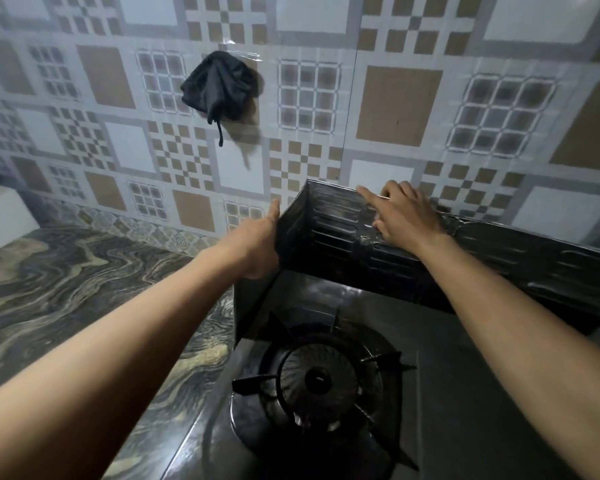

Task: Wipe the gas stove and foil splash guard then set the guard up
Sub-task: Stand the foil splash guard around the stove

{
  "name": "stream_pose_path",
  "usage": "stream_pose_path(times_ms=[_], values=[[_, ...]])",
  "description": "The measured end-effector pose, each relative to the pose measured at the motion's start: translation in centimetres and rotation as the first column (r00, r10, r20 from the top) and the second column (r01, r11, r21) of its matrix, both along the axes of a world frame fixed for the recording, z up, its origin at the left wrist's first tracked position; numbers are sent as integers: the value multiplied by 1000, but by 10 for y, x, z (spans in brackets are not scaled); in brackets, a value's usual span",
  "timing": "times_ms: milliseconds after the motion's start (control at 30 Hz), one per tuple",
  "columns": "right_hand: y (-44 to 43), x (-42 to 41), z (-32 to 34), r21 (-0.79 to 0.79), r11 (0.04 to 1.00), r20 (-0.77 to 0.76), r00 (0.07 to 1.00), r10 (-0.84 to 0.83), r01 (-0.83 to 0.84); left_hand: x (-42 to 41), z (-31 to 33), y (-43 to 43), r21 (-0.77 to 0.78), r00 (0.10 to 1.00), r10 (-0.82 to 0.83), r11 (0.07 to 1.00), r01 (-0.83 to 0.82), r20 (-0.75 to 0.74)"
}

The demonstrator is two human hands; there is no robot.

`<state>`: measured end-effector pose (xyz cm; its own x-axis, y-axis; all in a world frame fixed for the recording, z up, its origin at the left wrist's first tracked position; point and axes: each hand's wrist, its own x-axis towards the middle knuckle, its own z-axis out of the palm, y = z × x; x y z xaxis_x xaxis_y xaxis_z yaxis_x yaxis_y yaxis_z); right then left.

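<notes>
The dark gas stove [440,344] fills the lower right, with its round burner and pan support [321,379] in front. The ribbed foil splash guard [326,233] stands upright behind and beside the stove, folded at a corner near the tiled wall. My left hand [260,244] grips the guard's left side panel from outside, thumb up along the edge. My right hand [402,213] rests on the top edge of the back panel, index finger stretched along the rim and fingers curled over it. No wiping cloth is in either hand.
A black cloth [219,86] hangs on a hook on the patterned tile wall [395,105] above. A marbled countertop [84,282] stretches left of the stove. A white object [0,213] sits at the far left edge.
</notes>
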<state>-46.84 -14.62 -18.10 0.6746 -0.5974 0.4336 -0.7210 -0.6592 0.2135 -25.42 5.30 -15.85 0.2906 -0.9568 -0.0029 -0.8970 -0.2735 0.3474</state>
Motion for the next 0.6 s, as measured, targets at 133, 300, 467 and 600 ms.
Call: stream_pose_path(times_ms=[133,300,467,600], values=[[9,40,0,-39,982,19,982,187,-186,1,1,1,24,1000,-10,1000,10,21],[11,103,-5,27,935,-21,934,355,-355,5,11,7,69,998,-24,997,20,52],[10,136,-22,-49,951,4,952,306,-305,4,11,14,39,997,14,999,-17,73],[8,142,-32,-106,951,60,953,297,-290,8,10,9,25,997,78,997,-78,23]])
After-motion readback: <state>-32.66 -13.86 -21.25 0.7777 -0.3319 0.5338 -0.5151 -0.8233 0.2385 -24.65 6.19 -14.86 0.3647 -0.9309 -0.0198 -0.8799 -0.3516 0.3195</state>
